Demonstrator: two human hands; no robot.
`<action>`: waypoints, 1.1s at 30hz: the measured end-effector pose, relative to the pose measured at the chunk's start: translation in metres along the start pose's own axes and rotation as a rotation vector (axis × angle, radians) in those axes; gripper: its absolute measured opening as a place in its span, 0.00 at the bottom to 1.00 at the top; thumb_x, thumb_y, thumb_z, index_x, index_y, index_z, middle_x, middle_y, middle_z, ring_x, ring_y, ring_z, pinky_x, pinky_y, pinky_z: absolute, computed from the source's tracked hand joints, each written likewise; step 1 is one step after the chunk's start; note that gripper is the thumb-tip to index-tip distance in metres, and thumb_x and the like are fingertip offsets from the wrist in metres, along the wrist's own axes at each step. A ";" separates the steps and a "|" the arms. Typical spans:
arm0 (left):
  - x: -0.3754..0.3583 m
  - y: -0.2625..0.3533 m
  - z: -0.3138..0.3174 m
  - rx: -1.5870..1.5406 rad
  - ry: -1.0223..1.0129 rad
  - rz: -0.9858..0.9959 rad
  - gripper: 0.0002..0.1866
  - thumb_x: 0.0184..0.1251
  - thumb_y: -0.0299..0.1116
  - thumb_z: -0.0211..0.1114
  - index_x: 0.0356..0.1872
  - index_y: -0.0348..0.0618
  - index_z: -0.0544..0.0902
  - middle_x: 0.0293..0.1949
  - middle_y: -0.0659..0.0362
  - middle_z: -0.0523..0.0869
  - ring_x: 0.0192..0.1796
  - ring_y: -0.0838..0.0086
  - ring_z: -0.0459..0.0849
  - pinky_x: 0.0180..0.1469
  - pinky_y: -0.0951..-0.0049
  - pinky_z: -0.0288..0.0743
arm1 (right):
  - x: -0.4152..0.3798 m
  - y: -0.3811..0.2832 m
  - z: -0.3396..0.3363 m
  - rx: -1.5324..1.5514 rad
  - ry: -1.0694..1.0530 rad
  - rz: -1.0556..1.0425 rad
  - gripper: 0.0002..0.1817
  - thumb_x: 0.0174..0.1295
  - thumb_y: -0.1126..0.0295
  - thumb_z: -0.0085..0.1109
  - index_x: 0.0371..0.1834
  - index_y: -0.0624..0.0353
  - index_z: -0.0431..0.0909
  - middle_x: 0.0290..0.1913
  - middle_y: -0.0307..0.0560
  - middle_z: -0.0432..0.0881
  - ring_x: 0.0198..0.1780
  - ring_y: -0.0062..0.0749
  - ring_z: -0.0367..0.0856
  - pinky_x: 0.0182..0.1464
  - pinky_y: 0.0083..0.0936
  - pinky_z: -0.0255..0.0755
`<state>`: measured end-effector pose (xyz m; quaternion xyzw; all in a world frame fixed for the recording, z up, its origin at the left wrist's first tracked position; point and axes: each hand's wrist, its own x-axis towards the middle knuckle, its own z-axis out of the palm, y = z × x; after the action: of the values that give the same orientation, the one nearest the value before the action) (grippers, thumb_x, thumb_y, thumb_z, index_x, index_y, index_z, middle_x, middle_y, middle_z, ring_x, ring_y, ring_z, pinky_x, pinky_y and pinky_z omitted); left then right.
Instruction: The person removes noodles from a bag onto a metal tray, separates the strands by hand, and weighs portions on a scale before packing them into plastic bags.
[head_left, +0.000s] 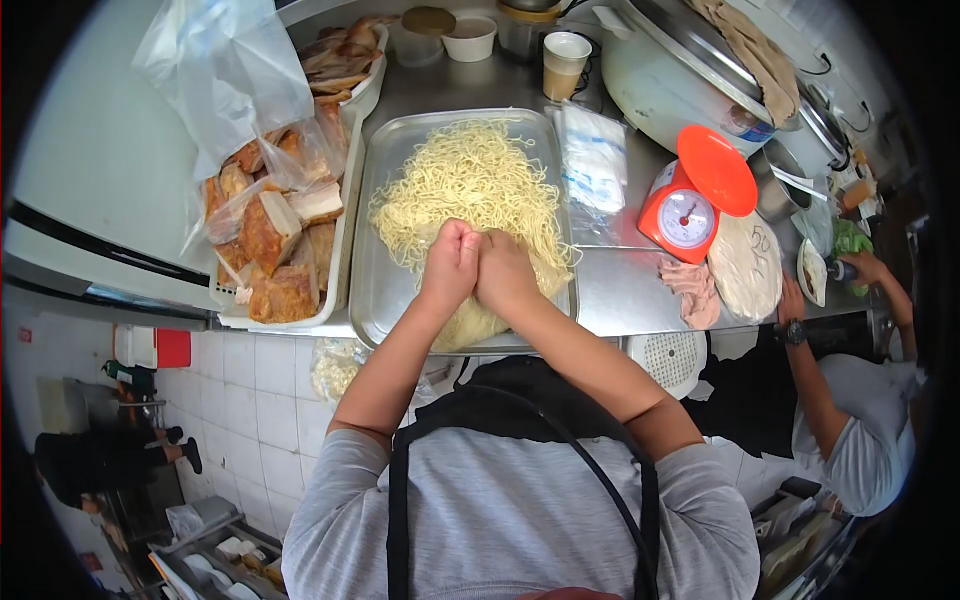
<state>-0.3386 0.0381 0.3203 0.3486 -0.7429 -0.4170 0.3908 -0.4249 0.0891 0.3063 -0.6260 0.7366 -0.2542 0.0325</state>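
At centre, my two closed hands, left hand (453, 262) and right hand (505, 268), are gripping one bag (468, 326) over one tray (385, 290).

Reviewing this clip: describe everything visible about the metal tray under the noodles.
The metal tray is shallow, silvery and rectangular, with rounded corners and a raised rim. It lies flat on the steel counter, right of the white basket. Loose pale-yellow noodles are heaped over its far and middle parts. A see-through plastic bag covers part of its near side, below the left hand and right hand.
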 end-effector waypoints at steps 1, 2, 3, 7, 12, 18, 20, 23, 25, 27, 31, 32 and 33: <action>0.001 -0.002 0.000 -0.029 -0.003 0.006 0.06 0.61 0.30 0.51 0.29 0.39 0.68 0.19 0.56 0.73 0.22 0.73 0.71 0.27 0.73 0.67 | 0.002 0.001 0.002 0.022 0.013 0.006 0.12 0.47 0.65 0.53 0.32 0.61 0.71 0.37 0.50 0.72 0.43 0.43 0.70 0.45 0.39 0.62; 0.001 -0.006 0.000 -0.058 -0.007 0.012 0.06 0.61 0.31 0.51 0.28 0.39 0.68 0.19 0.57 0.72 0.22 0.74 0.70 0.27 0.74 0.67 | 0.004 0.001 0.003 0.044 0.027 0.011 0.10 0.47 0.67 0.53 0.31 0.60 0.71 0.36 0.50 0.73 0.41 0.44 0.72 0.44 0.38 0.63; 0.001 -0.008 0.000 -0.087 -0.011 0.015 0.06 0.61 0.31 0.51 0.28 0.39 0.68 0.19 0.58 0.72 0.22 0.75 0.69 0.28 0.75 0.66 | 0.005 0.003 0.004 0.067 0.038 0.018 0.09 0.46 0.69 0.52 0.30 0.60 0.71 0.35 0.51 0.73 0.39 0.44 0.73 0.43 0.37 0.64; 0.001 -0.001 0.003 -0.241 -0.006 0.037 0.06 0.60 0.30 0.54 0.28 0.41 0.68 0.21 0.61 0.71 0.24 0.79 0.68 0.28 0.77 0.64 | 0.026 0.017 -0.016 0.205 -0.143 0.207 0.08 0.46 0.73 0.51 0.31 0.55 0.73 0.35 0.52 0.75 0.38 0.46 0.76 0.41 0.37 0.68; 0.008 -0.020 -0.010 0.083 0.027 -0.026 0.08 0.55 0.30 0.59 0.32 0.42 0.71 0.22 0.63 0.68 0.25 0.79 0.66 0.29 0.79 0.63 | 0.034 0.016 -0.032 0.223 -0.275 0.373 0.16 0.47 0.69 0.52 0.43 0.55 0.73 0.43 0.53 0.75 0.44 0.44 0.75 0.46 0.32 0.68; -0.019 0.004 -0.009 0.527 -0.133 0.524 0.13 0.41 0.36 0.66 0.29 0.44 0.75 0.31 0.57 0.71 0.35 0.63 0.69 0.37 0.66 0.64 | 0.039 0.014 -0.043 0.138 -0.362 0.371 0.17 0.46 0.71 0.52 0.42 0.60 0.71 0.43 0.55 0.75 0.45 0.45 0.75 0.47 0.34 0.68; -0.019 0.007 -0.010 0.568 -0.183 0.481 0.12 0.41 0.39 0.66 0.25 0.44 0.76 0.34 0.57 0.71 0.38 0.62 0.68 0.39 0.65 0.64 | 0.041 0.012 -0.045 0.108 -0.399 0.347 0.16 0.47 0.72 0.51 0.41 0.61 0.71 0.43 0.56 0.75 0.45 0.45 0.75 0.46 0.34 0.68; -0.011 0.007 -0.027 0.615 -0.298 0.545 0.13 0.41 0.41 0.65 0.22 0.45 0.76 0.35 0.57 0.70 0.39 0.62 0.68 0.39 0.65 0.64 | 0.037 0.021 -0.042 0.063 -0.358 0.265 0.13 0.47 0.74 0.49 0.39 0.61 0.72 0.41 0.58 0.75 0.44 0.47 0.75 0.45 0.35 0.69; -0.007 0.009 -0.043 0.648 -0.424 0.601 0.14 0.40 0.43 0.65 0.23 0.45 0.76 0.33 0.57 0.70 0.39 0.62 0.68 0.39 0.66 0.64 | 0.035 0.027 -0.046 0.057 -0.304 0.345 0.13 0.48 0.73 0.48 0.39 0.60 0.73 0.40 0.57 0.76 0.43 0.47 0.75 0.45 0.36 0.69; -0.011 0.010 -0.053 0.662 -0.485 0.586 0.14 0.40 0.43 0.65 0.22 0.46 0.75 0.32 0.58 0.70 0.38 0.63 0.69 0.38 0.66 0.64 | 0.034 0.037 -0.044 0.052 -0.253 0.413 0.12 0.49 0.72 0.48 0.38 0.58 0.74 0.38 0.56 0.77 0.42 0.47 0.76 0.44 0.36 0.69; -0.028 0.003 -0.067 0.682 -0.540 0.540 0.12 0.42 0.42 0.64 0.22 0.46 0.75 0.30 0.59 0.70 0.37 0.63 0.69 0.38 0.65 0.64 | 0.029 0.062 -0.037 0.047 -0.195 0.507 0.09 0.51 0.67 0.49 0.33 0.53 0.77 0.36 0.52 0.78 0.39 0.45 0.77 0.42 0.36 0.69; -0.032 -0.001 -0.070 0.672 -0.529 0.536 0.11 0.42 0.41 0.64 0.22 0.47 0.75 0.30 0.59 0.70 0.37 0.64 0.69 0.38 0.65 0.64 | 0.028 0.066 -0.040 0.047 -0.188 0.522 0.09 0.52 0.66 0.49 0.32 0.52 0.78 0.35 0.51 0.79 0.39 0.45 0.77 0.42 0.36 0.69; -0.036 -0.006 -0.073 0.662 -0.516 0.530 0.11 0.42 0.41 0.64 0.22 0.47 0.76 0.30 0.59 0.70 0.37 0.64 0.69 0.38 0.65 0.64 | 0.028 0.070 -0.038 0.067 -0.183 0.537 0.09 0.52 0.65 0.49 0.32 0.51 0.78 0.35 0.50 0.79 0.38 0.45 0.77 0.41 0.36 0.69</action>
<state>-0.2576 0.0410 0.3300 0.1386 -0.9711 -0.1174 0.1551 -0.5087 0.0819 0.3180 -0.4274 0.8611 -0.2031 0.1859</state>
